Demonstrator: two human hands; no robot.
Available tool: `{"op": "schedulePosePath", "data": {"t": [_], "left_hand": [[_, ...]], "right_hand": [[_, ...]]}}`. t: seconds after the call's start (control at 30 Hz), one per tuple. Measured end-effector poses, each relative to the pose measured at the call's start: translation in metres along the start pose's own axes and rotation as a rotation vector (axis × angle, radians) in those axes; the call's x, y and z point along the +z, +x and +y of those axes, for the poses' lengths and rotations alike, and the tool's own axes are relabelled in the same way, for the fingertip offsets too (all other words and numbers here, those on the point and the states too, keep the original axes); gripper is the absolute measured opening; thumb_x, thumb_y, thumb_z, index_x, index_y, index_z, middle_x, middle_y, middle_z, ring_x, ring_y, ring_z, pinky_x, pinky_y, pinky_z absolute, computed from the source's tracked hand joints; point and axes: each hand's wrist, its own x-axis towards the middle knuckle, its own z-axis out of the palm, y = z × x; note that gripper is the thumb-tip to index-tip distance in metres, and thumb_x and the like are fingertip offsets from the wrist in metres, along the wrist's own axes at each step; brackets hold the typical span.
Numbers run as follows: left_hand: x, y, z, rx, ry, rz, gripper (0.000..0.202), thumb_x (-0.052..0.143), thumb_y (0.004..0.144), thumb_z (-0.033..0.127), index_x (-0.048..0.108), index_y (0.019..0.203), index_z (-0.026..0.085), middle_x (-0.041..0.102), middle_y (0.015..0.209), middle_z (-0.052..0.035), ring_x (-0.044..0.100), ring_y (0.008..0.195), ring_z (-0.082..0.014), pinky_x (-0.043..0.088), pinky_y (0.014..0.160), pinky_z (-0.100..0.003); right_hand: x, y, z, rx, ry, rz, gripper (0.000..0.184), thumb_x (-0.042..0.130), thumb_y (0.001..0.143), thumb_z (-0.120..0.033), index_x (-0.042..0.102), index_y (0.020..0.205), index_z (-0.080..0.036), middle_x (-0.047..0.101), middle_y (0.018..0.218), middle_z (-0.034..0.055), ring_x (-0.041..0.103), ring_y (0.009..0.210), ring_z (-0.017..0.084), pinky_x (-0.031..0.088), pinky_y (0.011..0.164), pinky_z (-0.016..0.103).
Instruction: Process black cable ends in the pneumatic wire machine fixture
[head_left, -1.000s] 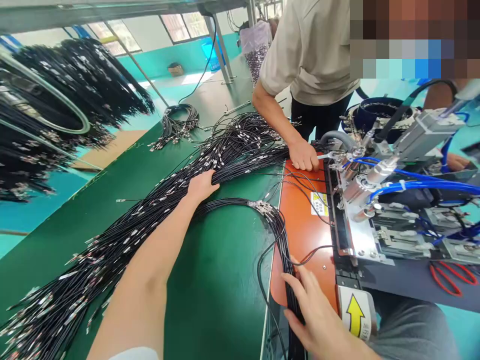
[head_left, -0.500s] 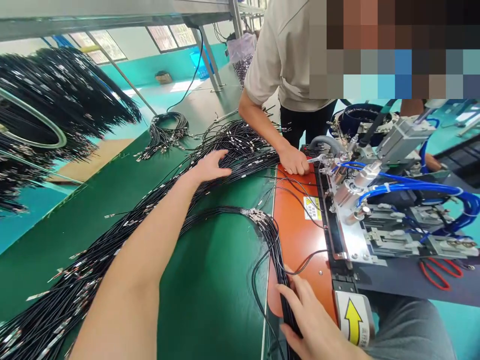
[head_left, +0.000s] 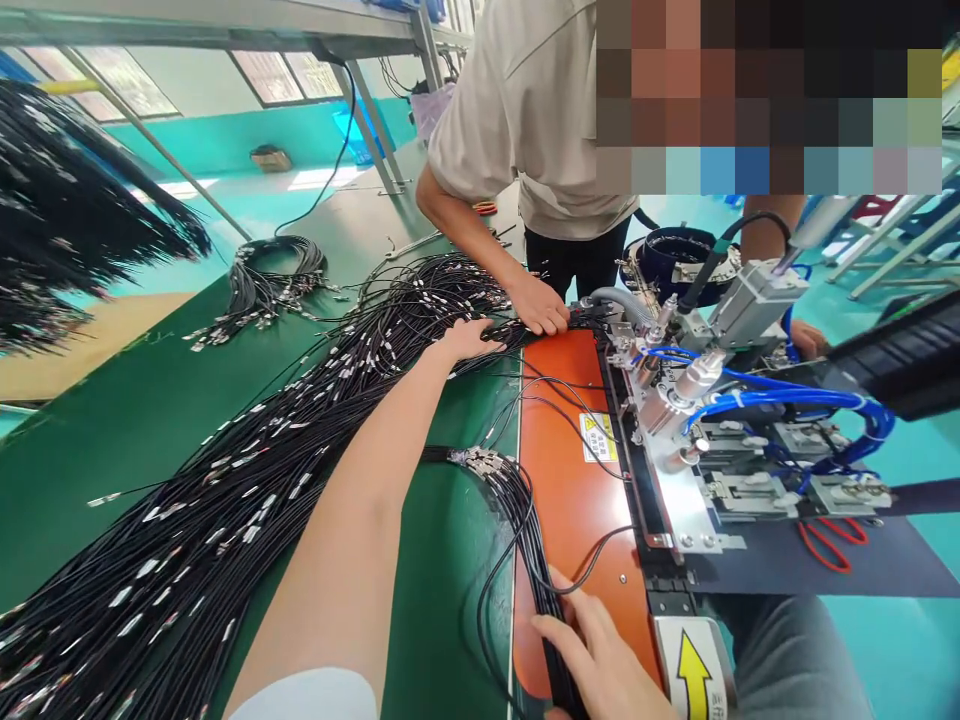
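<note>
Dark bowl (head_left: pixel 679 245) behind the orange plate (head_left: pixel 570 500): contents unclear. Left hand (head_left: pixel 466 340) rests open on the cable pile (head_left: pixel 300 450); right hand (head_left: pixel 600 655) grips a cable bundle (head_left: pixel 529 530).

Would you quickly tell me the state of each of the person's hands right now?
Left hand: open, fingers resting on the large cable pile.
Right hand: fingers laid over the small cable bundle; whether it grips cannot be told.

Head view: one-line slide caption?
Left hand rests on the black cable pile; right hand grips a cable bundle by the orange plate.
</note>
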Motion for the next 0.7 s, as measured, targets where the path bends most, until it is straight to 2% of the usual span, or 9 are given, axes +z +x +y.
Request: {"op": "schedulePosePath", "data": {"t": [0.1, 0.17, 0.23, 0.33, 0.4, 0.5, 0.6, 0.7], "left_hand": [[0.005, 0.010, 0.012, -0.010, 0.098, -0.025, 0.075, 0.072, 0.069, 0.070, 0.068, 0.121, 0.017, 0.064, 0.128, -0.0190, 0.035, 0.139, -0.0449, 0.019, 0.115, -0.063], [0.007, 0.018, 0.024, 0.015, 0.142, -0.020, 0.078, 0.073, 0.068, 0.070, 0.067, 0.121, 0.012, 0.059, 0.136, -0.0222, 0.027, 0.144, -0.0442, 0.012, 0.118, -0.061], [0.011, 0.024, 0.036, 0.031, 0.161, -0.026, 0.083, 0.071, 0.070, 0.071, 0.063, 0.125, 0.010, 0.056, 0.139, -0.0234, 0.030, 0.144, -0.0413, 0.018, 0.119, -0.054], [0.019, 0.031, 0.047, -0.014, 0.167, -0.048, 0.089, 0.070, 0.070, 0.072, 0.058, 0.131, 0.008, 0.057, 0.136, -0.0263, 0.046, 0.133, -0.0404, 0.036, 0.110, -0.047], [0.023, 0.034, 0.050, -0.058, 0.160, -0.064, 0.088, 0.072, 0.069, 0.070, 0.059, 0.130, 0.008, 0.060, 0.133, -0.0262, 0.058, 0.122, -0.0378, 0.046, 0.101, -0.042], [0.024, 0.035, 0.049, -0.100, 0.148, -0.079, 0.069, 0.074, 0.070, 0.063, 0.066, 0.119, 0.014, 0.068, 0.120, -0.0194, 0.068, 0.105, -0.0317, 0.052, 0.089, -0.035], [0.021, 0.031, 0.048, -0.155, 0.166, -0.017, 0.056, 0.073, 0.075, 0.053, 0.067, 0.116, 0.015, 0.070, 0.116, -0.0188, 0.069, 0.106, -0.0333, 0.054, 0.088, -0.037], [0.013, 0.025, 0.044, -0.205, 0.189, 0.073, 0.054, 0.068, 0.081, 0.048, 0.064, 0.120, 0.012, 0.069, 0.118, -0.0213, 0.067, 0.111, -0.0351, 0.054, 0.092, -0.041]], "right_hand": [[0.000, 0.001, 0.004, 0.005, -0.004, -0.004, 0.083, 0.069, 0.067, -0.005, 0.049, 0.144, -0.028, 0.025, 0.165, 0.0157, 0.047, 0.139, 0.034, 0.053, 0.101, 0.040], [0.001, 0.002, 0.006, -0.008, -0.012, 0.011, 0.077, 0.074, 0.072, -0.013, 0.050, 0.144, -0.028, 0.026, 0.164, 0.0157, 0.049, 0.136, 0.034, 0.054, 0.099, 0.039], [0.002, 0.002, 0.007, -0.027, -0.012, 0.037, 0.069, 0.076, 0.079, -0.026, 0.050, 0.143, -0.030, 0.029, 0.164, 0.0156, 0.052, 0.133, 0.032, 0.055, 0.097, 0.037], [0.003, 0.003, 0.008, -0.051, -0.020, 0.072, 0.062, 0.071, 0.086, -0.045, 0.051, 0.143, -0.030, 0.034, 0.161, 0.0167, 0.057, 0.128, 0.030, 0.056, 0.095, 0.034], [0.004, 0.003, 0.009, -0.062, -0.043, 0.101, 0.059, 0.067, 0.088, -0.051, 0.052, 0.141, -0.031, 0.037, 0.159, 0.0163, 0.059, 0.125, 0.029, 0.057, 0.093, 0.033], [0.006, 0.004, 0.010, -0.073, -0.082, 0.141, 0.050, 0.061, 0.092, -0.052, 0.054, 0.138, -0.032, 0.041, 0.157, 0.0150, 0.061, 0.121, 0.027, 0.058, 0.092, 0.032], [0.006, 0.004, 0.011, -0.087, -0.089, 0.142, 0.054, 0.060, 0.092, -0.055, 0.052, 0.140, -0.032, 0.040, 0.158, 0.0154, 0.060, 0.125, 0.028, 0.058, 0.092, 0.032], [0.003, 0.003, 0.012, -0.111, -0.082, 0.141, 0.062, 0.062, 0.088, -0.059, 0.050, 0.143, -0.031, 0.038, 0.159, 0.0161, 0.057, 0.128, 0.029, 0.058, 0.091, 0.031]]}}
